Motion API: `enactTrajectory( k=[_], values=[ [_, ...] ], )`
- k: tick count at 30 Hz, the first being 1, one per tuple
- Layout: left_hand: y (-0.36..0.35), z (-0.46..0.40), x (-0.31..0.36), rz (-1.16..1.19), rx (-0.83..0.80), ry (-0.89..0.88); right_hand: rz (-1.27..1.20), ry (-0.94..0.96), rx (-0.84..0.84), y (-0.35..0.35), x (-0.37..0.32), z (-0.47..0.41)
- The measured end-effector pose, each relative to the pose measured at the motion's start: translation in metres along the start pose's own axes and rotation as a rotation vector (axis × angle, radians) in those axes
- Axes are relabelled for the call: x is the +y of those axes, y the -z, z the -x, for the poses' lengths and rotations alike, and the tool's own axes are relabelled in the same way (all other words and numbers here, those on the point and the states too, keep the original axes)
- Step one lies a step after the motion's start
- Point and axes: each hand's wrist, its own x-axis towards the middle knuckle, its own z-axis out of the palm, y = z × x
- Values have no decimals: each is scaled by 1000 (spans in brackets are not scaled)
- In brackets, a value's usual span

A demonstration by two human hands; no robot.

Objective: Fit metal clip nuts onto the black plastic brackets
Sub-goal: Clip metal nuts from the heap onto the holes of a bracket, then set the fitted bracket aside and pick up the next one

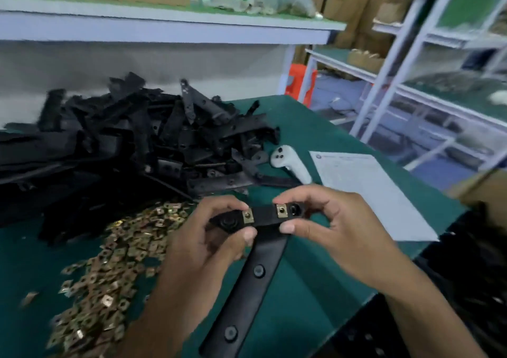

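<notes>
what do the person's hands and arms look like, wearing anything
Both are bare: the left hand and right hand wear no gloves, rings or watch that can be seen, and both forearms show no sleeves. The nails are short and unpainted.

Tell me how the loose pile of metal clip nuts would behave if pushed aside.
The clip nuts lie loose and flat, so they would probably slide and scatter, not roll. Small thin pieces on the green mat, likely light, awkward to pinch singly.
</notes>
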Motion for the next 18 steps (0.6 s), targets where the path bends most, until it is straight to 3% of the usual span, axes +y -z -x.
enactTrajectory(
  k=[7,11,14,18],
  values=[
    [-144,20,12,-145,-448,-155,169,-355,209,86,34,149],
    [-206,46,8,-349,-566,-262,335,-535,177,113,41,208],
    [-227,54,6,-420,-751,-262,377,-693,136,126,56,234],
    [-199,45,12,-443,-683,-324,363,-838,240,128,96,254]
  ],
)
